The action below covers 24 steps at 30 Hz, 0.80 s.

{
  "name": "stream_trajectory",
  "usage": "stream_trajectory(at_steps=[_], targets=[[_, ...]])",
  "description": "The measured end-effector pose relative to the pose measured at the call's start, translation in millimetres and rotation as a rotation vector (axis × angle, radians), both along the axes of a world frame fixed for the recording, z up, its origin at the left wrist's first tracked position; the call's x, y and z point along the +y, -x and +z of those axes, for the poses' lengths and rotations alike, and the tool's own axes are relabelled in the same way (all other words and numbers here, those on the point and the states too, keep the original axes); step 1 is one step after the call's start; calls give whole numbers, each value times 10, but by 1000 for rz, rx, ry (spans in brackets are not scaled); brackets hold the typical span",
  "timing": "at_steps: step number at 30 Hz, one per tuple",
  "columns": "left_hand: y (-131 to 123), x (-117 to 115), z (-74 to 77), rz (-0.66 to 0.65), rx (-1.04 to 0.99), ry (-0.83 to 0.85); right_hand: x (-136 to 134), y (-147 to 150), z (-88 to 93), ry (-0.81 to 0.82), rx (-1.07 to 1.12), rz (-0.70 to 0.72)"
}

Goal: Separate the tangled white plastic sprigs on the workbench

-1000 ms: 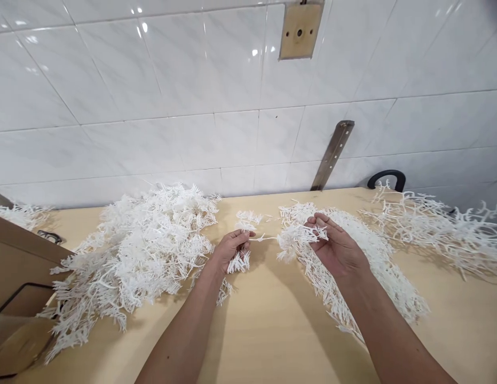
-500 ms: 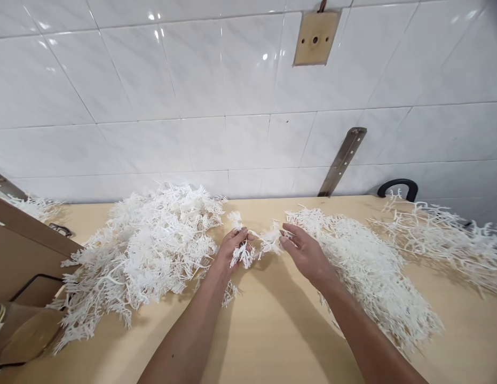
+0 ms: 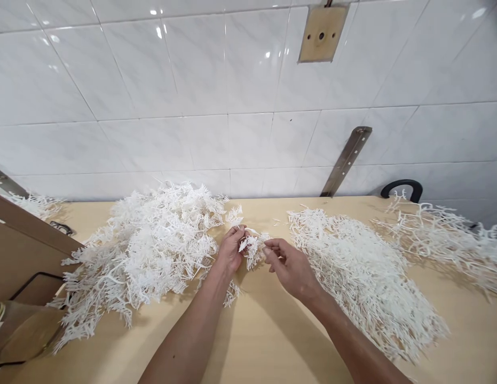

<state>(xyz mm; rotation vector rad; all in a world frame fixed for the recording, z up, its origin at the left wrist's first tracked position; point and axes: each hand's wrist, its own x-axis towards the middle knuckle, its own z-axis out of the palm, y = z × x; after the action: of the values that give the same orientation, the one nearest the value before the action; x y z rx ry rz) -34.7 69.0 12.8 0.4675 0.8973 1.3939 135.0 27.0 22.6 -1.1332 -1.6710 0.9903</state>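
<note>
Small white sprig (image 3: 254, 246) just right of the big heap (image 3: 152, 242) on the wooden table (image 3: 272, 330), left hand (image 3: 231, 249) and right hand (image 3: 290, 265) both pinching it, perhaps two pieces, too tangled to tell, flatter pile (image 3: 364, 272) farther right of the heap

Workshop, tiled wall (image 3: 152, 80), workbench (image 3: 272, 330), plastic sprig piles (image 3: 152, 250)

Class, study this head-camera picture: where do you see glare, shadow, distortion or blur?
Head view: small glare spots on the glossy tiled wall; tile joints bow, a wide-lens distortion; soft shadows lie on the table beside both forearms; the bright pile of white sprigs has its detail partly washed out; the left hand, right hand and the sprig between them look sharp.
</note>
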Motion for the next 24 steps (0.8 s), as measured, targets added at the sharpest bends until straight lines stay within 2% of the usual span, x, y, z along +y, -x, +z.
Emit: stream_trajectory(at_steps=[4, 8, 10, 14, 20, 22, 24], targets=[[-24, -29, -9, -57, -39, -50, -16, 92, -85, 61, 33, 55], [-52, -31, -93, -201, -48, -103, 33, 67, -55, 147, 112, 7], [-62, -24, -122, -229, -46, -116, 55, 45, -22, 165, 127, -32], [-55, -9, -124, -158, -48, -95, 86, 22, -36, 176, 107, -71], [-47, 11, -118, -27, -58, -66, 142, 2, -189, 211, 189, -132], [-55, 13, -120, -2, -52, -59, 143, -4, -209, 170, 150, -140], [-65, 7, -112, 3, -52, -60, 128, -1, -213, 37, 65, -133]])
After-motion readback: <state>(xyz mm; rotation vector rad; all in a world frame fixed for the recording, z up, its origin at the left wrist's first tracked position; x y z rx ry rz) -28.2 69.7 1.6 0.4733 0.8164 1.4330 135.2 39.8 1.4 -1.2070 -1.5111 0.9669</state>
